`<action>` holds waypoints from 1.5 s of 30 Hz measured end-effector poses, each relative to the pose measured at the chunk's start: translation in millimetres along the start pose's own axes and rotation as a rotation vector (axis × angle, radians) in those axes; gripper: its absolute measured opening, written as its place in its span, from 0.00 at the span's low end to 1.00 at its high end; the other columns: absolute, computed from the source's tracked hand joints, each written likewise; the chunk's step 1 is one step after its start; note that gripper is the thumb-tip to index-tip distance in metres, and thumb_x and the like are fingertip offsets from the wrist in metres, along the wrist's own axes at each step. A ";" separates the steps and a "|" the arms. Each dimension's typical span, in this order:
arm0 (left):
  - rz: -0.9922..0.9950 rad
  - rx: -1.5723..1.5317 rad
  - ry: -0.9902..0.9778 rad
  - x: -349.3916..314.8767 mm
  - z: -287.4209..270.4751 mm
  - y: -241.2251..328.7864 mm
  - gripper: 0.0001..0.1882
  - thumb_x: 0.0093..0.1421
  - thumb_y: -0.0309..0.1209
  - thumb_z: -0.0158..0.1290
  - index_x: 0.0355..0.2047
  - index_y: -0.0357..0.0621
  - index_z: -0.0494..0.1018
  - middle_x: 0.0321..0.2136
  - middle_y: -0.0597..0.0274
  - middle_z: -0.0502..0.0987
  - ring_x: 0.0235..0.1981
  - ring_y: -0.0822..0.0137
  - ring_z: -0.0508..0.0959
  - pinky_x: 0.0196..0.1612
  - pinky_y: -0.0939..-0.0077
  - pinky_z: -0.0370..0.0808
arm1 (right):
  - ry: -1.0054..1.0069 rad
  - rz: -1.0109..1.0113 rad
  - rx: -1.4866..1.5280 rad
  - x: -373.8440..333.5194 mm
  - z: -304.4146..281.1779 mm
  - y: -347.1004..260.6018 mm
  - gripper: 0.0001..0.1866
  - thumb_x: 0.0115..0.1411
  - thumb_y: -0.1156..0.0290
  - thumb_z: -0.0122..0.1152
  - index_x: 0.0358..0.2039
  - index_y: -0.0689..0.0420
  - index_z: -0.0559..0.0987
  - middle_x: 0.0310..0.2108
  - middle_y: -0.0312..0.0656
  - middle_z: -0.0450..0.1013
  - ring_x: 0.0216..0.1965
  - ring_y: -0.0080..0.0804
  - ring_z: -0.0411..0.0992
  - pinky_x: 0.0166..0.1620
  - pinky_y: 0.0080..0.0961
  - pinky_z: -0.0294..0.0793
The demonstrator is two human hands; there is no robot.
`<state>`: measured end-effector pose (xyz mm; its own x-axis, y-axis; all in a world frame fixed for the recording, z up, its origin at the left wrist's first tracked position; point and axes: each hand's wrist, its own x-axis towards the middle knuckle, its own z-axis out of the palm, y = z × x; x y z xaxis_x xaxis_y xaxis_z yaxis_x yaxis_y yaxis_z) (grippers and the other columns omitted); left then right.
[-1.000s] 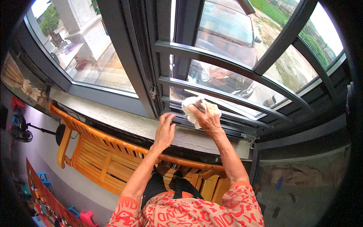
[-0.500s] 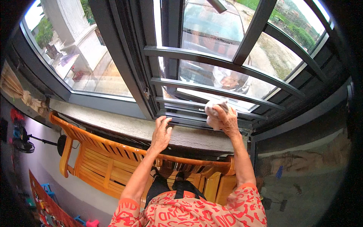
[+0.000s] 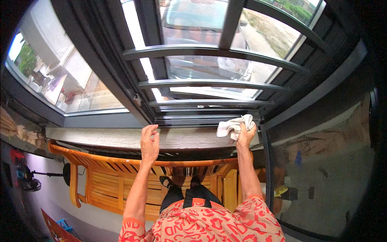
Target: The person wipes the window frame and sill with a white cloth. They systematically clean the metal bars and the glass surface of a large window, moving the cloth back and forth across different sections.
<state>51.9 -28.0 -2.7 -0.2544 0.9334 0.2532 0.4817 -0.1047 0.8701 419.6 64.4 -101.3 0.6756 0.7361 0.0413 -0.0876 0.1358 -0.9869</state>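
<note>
In my right hand a crumpled white cloth is gripped, with one end hanging toward the left. The cloth is at the right end of the pale stone sill, close to the corner of the dark window frame. My left hand holds nothing. Its fingers stretch forward and lie near each other at the sill's edge, below the upright post of the frame. From this angle I cannot tell how firmly they touch it.
Dark horizontal bars cross the window opening. A glass panel stands swung inward on the right. Beneath me is a slatted wooden bench, where my feet stand. A black fan is at the left, and a car shows outside.
The view has turned, shifting the window leftward. My right hand has brought the cloth down from the lower bars to the sill's right end. My left hand stays by the sill.
</note>
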 end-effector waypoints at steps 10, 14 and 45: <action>-0.045 0.027 -0.147 -28.9 36.3 -4.6 0.13 0.62 0.22 0.49 0.48 0.43 0.72 0.46 0.59 0.71 0.42 0.66 0.76 0.37 0.78 0.76 | 0.172 -0.201 -0.458 22.4 63.8 -4.3 0.35 0.53 0.77 0.57 0.60 0.64 0.57 0.49 0.59 0.61 0.49 0.53 0.64 0.56 0.46 0.62; -0.043 0.017 -0.216 -38.7 45.5 -14.9 0.12 0.62 0.23 0.49 0.47 0.41 0.72 0.43 0.59 0.72 0.40 0.66 0.76 0.40 0.74 0.75 | 0.167 -0.147 -0.416 -11.5 85.5 18.9 0.45 0.44 0.69 0.65 0.61 0.63 0.54 0.49 0.59 0.61 0.49 0.51 0.61 0.54 0.48 0.58; 0.131 0.247 -0.357 -29.7 89.8 -40.5 0.33 0.56 0.23 0.52 0.63 0.41 0.56 0.62 0.46 0.55 0.64 0.46 0.56 0.65 0.58 0.56 | -0.105 -0.022 -0.634 -2.1 53.3 7.3 0.26 0.46 0.77 0.56 0.48 0.68 0.67 0.44 0.61 0.66 0.49 0.57 0.66 0.53 0.42 0.64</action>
<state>115.3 -20.7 -83.5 0.1064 0.9822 0.1550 0.6873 -0.1853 0.7024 378.5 99.2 -100.3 0.5941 0.8031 0.0462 0.3975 -0.2431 -0.8848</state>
